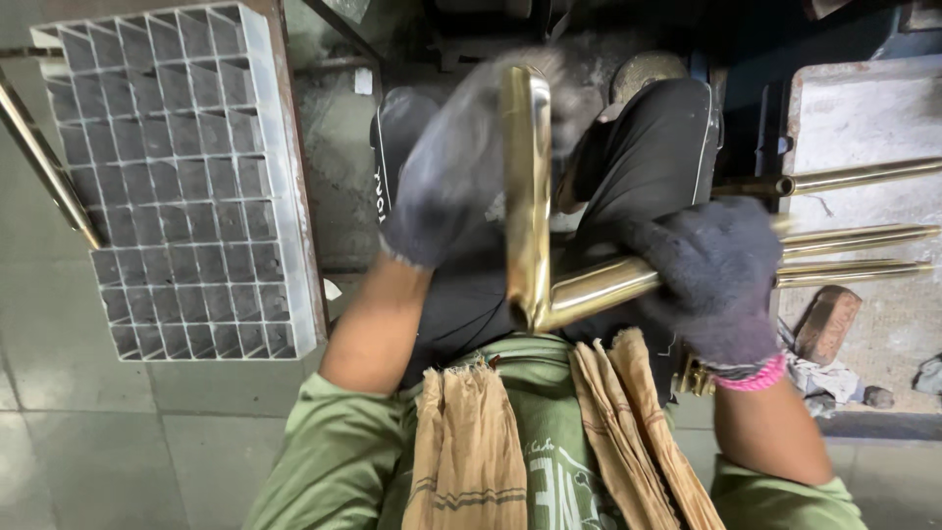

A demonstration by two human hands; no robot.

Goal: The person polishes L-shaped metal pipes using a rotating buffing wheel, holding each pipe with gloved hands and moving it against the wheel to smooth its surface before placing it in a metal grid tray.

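I see a grey grid crate far left, largest item. Bent brass tube sits over the lap, elbow low at centre. Left hand, dark glove, motion-blurred on the upright leg; can't tell finger state. Right hand, gloved, fingers wrapped tight round the horizontal leg. Loose brass rods right, brick below them.

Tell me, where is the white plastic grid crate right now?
In the head view, the white grid crate sits on the floor at the upper left, beside the person's gloved left hand and away from the bent brass tube.
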